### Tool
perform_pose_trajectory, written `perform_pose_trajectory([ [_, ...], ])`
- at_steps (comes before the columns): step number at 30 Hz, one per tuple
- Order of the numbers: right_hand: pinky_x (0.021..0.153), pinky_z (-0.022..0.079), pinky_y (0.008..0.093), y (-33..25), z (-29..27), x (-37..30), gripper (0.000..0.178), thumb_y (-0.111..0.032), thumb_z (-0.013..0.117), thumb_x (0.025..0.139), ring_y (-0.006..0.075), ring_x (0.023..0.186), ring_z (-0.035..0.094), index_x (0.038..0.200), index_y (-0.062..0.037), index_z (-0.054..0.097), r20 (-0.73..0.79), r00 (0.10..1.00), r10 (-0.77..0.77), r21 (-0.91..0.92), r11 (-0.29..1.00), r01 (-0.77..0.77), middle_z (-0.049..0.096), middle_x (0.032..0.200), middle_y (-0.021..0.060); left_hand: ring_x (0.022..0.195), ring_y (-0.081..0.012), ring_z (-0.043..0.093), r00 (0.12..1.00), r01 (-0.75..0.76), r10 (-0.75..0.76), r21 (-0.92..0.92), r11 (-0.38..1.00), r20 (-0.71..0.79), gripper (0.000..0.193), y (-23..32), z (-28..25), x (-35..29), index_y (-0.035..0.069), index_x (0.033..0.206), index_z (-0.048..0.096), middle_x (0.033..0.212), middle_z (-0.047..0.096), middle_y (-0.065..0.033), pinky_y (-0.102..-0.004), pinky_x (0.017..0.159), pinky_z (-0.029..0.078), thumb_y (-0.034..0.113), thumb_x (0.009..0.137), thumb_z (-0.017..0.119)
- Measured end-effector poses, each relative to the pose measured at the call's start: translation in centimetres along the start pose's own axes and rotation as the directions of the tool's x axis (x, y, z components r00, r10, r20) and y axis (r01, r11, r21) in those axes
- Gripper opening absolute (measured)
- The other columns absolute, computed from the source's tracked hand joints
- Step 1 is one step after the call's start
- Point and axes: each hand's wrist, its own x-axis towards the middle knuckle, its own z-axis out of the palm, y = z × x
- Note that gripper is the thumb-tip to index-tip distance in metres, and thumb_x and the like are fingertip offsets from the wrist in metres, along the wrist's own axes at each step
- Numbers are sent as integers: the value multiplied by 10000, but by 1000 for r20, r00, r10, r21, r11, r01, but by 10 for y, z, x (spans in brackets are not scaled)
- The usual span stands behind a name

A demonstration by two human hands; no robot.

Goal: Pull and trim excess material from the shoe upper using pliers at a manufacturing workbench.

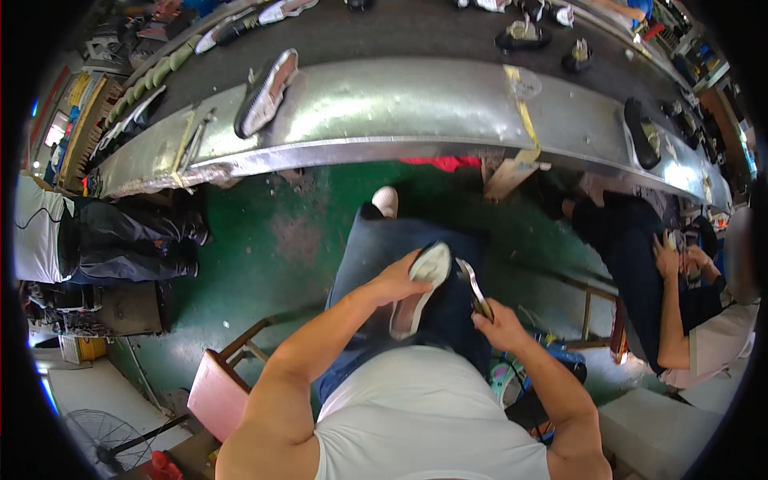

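Observation:
My left hand (396, 282) is closed around the side of a dark shoe (431, 267), held sole side up above my lap. The shoe's underside shows a pale toe part and a brownish middle inside a light rim. In my right hand (501, 325) is a curved metal hand tool (474, 286) with a bright, narrow head and a darker handle. Its head points up beside the toe of the shoe, with a small gap between them. My fingers partly cover the handle, and the tool's exact kind is unclear.
Ahead runs a long metal-edged bench (376, 96) with a dark belt carrying several shoes. One shoe (267, 94) lies on its metal edge. A co-worker (704, 312) sits at right, and another person (88, 232) is at left. A pink-seated chair (218, 396) stands behind my left arm.

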Motion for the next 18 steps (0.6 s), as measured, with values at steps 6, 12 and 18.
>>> perform_pose_trajectory([
  [6, 743, 508, 416, -22, -9, 2, 261, -221, 599, 930, 374, 792, 638, 1103, -27, 593, 228, 974, -1, -120, 992, 29, 650, 849, 186, 937, -414, 664, 968, -37, 116, 329, 944, -223, 387, 10, 13, -67, 76, 1281, 627, 1012, 675, -259, -418, 829, 540, 195, 913, 617],
  [12, 857, 495, 445, -16, -2, 11, 421, -226, 589, 930, 409, 996, 628, 1283, -1, 548, 209, 924, -320, -234, 901, 365, 638, 1063, 266, 756, -400, 661, 904, -159, 323, 478, 864, -282, 183, 16, 25, -68, 35, 1021, 689, 830, 667, -217, -444, 669, 539, 145, 921, 582],
  [18, 841, 499, 448, -111, -34, 35, 310, -241, 574, 925, 380, 937, 647, 1095, 18, 583, 573, 766, 290, -494, 869, 40, 666, 967, 211, 704, -388, 644, 849, -295, 487, 584, 757, -203, 160, 10, 37, -78, 50, 959, 685, 784, 659, -181, -440, 617, 529, 183, 936, 600],
])
